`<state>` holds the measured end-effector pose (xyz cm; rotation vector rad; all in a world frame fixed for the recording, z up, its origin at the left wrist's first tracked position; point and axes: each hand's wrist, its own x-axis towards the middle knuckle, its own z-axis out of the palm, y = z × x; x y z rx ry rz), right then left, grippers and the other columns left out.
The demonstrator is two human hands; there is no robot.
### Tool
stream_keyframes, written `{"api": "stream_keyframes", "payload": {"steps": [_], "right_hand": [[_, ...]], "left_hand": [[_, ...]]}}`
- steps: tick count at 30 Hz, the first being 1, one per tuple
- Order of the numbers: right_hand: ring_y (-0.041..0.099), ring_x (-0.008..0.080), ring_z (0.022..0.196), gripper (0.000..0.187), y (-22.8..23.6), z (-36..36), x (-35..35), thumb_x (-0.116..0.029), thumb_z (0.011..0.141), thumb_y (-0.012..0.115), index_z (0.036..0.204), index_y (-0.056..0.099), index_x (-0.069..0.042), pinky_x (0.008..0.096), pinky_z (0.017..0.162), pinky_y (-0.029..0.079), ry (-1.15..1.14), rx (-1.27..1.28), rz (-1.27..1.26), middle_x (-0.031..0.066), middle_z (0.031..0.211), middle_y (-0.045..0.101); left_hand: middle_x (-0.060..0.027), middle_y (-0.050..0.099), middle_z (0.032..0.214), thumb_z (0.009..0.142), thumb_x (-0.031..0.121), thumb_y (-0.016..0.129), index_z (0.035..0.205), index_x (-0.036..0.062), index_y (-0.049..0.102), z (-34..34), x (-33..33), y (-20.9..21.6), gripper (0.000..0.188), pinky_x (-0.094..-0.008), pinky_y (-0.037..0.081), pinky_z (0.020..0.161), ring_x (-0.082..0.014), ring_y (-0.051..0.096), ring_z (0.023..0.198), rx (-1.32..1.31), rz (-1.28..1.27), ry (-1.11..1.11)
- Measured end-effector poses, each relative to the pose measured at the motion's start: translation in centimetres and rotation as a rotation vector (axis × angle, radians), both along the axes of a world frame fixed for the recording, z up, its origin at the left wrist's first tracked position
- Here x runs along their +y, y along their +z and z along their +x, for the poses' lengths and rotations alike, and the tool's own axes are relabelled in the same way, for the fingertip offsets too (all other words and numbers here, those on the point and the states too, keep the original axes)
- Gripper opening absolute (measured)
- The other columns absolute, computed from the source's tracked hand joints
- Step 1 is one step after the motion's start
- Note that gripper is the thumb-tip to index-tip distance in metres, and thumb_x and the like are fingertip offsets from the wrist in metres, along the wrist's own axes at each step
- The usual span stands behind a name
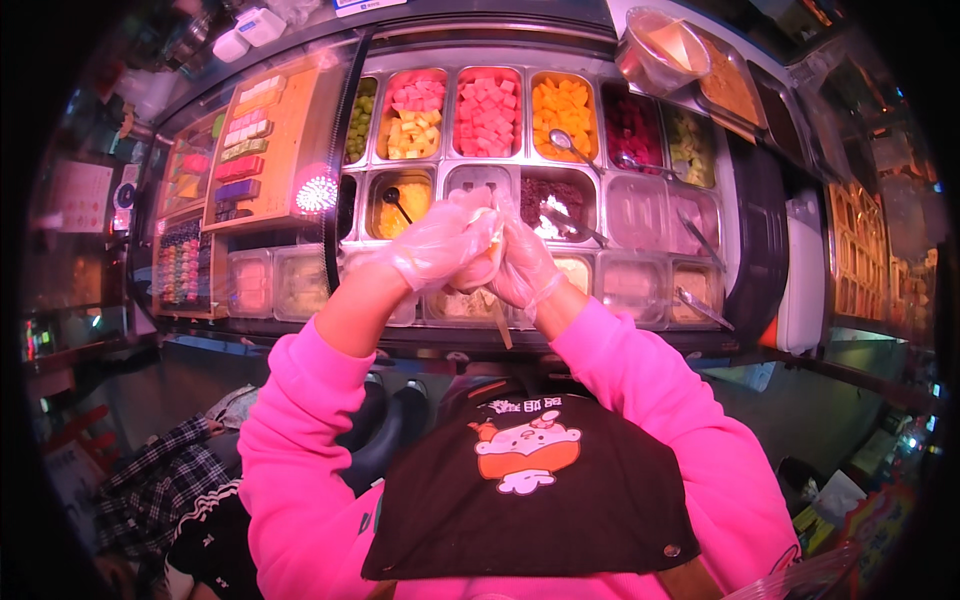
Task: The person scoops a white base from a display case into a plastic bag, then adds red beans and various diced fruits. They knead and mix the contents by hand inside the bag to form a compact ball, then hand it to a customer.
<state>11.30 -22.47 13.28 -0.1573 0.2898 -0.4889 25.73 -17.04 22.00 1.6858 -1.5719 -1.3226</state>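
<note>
Both my hands wear clear plastic gloves and meet over the middle of a counter of metal food pans. My left hand [440,240] and my right hand [526,262] are closed with their fingers pressed together around a small pale lump [493,238]. The fingers hide most of it, so its kind is unclear. Beneath them lies a pan of pale, creamy-looking filling [462,305], with a flat handle [502,325] sticking out. Left of my hands is a pan of yellow filling [392,213] with a black spoon; to the right is a pan of dark purple-red filling [565,205].
Along the back row stand pans of pink cubes [487,110], yellow-orange fruit chunks [563,108] and dark red fruit [630,125]. A wooden display [262,150] of coloured blocks is at left. A clear plastic tub [655,50] sits at back right. People [190,480] are at lower left.
</note>
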Motion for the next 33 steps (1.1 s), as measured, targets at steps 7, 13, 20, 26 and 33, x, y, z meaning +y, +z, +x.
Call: {"api": "stream_keyframes", "payload": {"steps": [7, 13, 20, 26, 33], "right_hand": [[0.067, 0.0257, 0.117, 0.045, 1.0, -2.0, -1.9, -0.045, 0.108, 0.053, 0.139, 0.057, -0.014, 0.0479, 0.105, 0.056, 0.260, -0.422, 0.195, 0.0114, 0.129, 0.068], [0.072, 0.0202, 0.094, 0.041, 3.8, -3.6, -0.7, -0.047, 0.105, 0.059, 0.129, 0.060, -0.014, 0.0352, 0.078, 0.065, -0.074, -0.005, 0.079, 0.0046, 0.119, 0.069], [0.065, 0.0380, 0.119, 0.060, 5.8, -4.9, -1.7, -0.054, 0.106, 0.050, 0.141, 0.055, -0.006, 0.0574, 0.102, 0.055, 0.052, -0.121, 0.260, 0.0206, 0.135, 0.063], [0.067, 0.0312, 0.115, 0.051, 6.0, -4.2, -1.0, -0.050, 0.107, 0.053, 0.136, 0.057, -0.008, 0.0502, 0.094, 0.060, -0.160, -0.218, 0.081, 0.0145, 0.125, 0.067], [0.060, 0.0303, 0.128, 0.052, 5.5, -4.4, 1.7, -0.040, 0.109, 0.052, 0.146, 0.052, -0.004, 0.0462, 0.112, 0.048, -0.290, 0.079, -0.290, 0.0172, 0.139, 0.061]], "left_hand": [[-0.0188, 0.057, 0.142, 0.094, 0.033, 0.065, 0.136, 0.0166, 0.061, -4.4, -0.2, 5.5, 0.045, -0.0570, 0.046, 0.106, -0.0312, 0.059, 0.128, -1.154, -0.549, 0.122], [-0.0033, 0.057, 0.148, 0.089, 0.026, 0.071, 0.133, 0.0254, 0.066, -4.8, -0.1, 6.6, 0.044, -0.0658, 0.033, 0.121, -0.0266, 0.048, 0.144, -1.246, -1.360, -0.312], [-0.0173, 0.062, 0.141, 0.095, -0.006, 0.066, 0.127, 0.0032, 0.069, -3.1, 4.0, 4.4, 0.033, -0.0443, 0.039, 0.119, -0.0340, 0.057, 0.135, -0.422, -1.201, 0.390], [-0.0121, 0.050, 0.153, 0.113, 0.024, 0.045, 0.154, -0.0003, 0.041, -10.7, 2.5, -4.6, 0.048, -0.0395, 0.035, 0.122, -0.0243, 0.047, 0.144, 0.935, -0.726, 0.983], [-0.0086, 0.048, 0.152, 0.110, 0.039, 0.053, 0.156, 0.0060, 0.038, -13.3, 1.8, -4.9, 0.059, -0.0386, 0.042, 0.117, -0.0221, 0.051, 0.138, 1.396, -0.521, 1.009]]}}
